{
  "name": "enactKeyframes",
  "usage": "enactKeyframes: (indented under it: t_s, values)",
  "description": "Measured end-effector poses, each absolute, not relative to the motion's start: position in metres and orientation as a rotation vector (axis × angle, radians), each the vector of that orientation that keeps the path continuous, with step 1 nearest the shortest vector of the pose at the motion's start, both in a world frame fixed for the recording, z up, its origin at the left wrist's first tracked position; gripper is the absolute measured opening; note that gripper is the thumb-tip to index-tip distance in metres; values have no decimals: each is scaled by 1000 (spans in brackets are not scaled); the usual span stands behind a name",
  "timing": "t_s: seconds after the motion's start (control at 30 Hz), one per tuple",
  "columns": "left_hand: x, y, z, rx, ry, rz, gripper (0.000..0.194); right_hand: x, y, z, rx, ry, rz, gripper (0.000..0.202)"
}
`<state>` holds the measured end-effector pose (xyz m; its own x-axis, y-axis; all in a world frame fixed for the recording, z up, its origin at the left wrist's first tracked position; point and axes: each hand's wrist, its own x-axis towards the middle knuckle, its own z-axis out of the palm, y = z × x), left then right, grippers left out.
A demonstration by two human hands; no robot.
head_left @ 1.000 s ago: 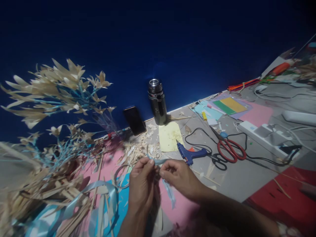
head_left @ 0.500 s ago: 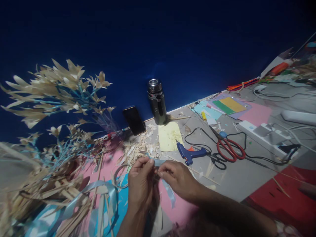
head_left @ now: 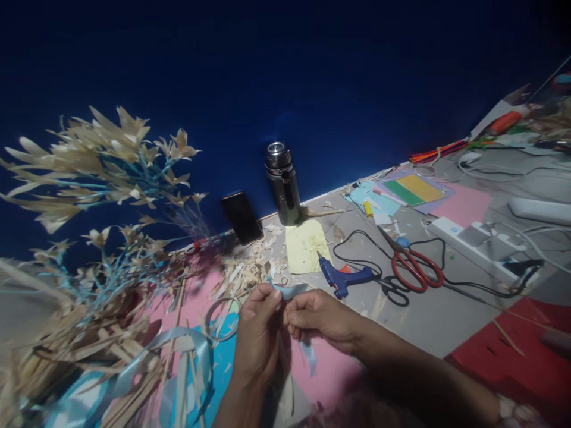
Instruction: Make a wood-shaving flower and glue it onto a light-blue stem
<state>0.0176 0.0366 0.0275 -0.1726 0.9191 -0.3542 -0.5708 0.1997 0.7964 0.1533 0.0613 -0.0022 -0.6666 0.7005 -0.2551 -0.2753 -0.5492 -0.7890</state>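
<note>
A light-blue ribbon [head_left: 289, 290] is pinched between my two hands over the pink paper. One loop of it arches above the fingers, and a loose tail hangs below my right hand. My left hand [head_left: 261, 321] is closed, thumb and forefinger pressed on the ribbon. Close beside it, the fingers of my right hand [head_left: 319, 318] are curled together on the ribbon too; the exact grip is hidden by the knuckles. A roll of tape [head_left: 209, 324] lies just left of my left hand. The blue glue gun [head_left: 345, 277] rests beyond my right hand.
Red-handled scissors [head_left: 414, 270] and smaller black scissors [head_left: 395, 291] lie right of the glue gun. At the back stand a dark flask [head_left: 285, 193] and a phone [head_left: 243, 217]. Dried-husk flowers [head_left: 125, 154], strips and more ribbon [head_left: 205, 356] crowd the left. A power strip [head_left: 473, 244] sits right.
The ribbon between my hands has bent into a raised loop. My right hand has turned slightly and its fingers have curled in closer to my left hand.
</note>
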Motion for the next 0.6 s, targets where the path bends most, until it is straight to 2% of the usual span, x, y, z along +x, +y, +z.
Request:
enactKeyframes:
  t_s: [0.2,0.4,0.6]
  values:
    - [21,37,30,493,1271,1470,34,152,56,1,-958,-1105,2016,23]
    - [26,35,32,502,1256,1444,35,153,59,-8,-883,-985,2144,37]
    - [26,32,34,506,1152,1402,33,153,59,-12,-703,-954,2260,32]
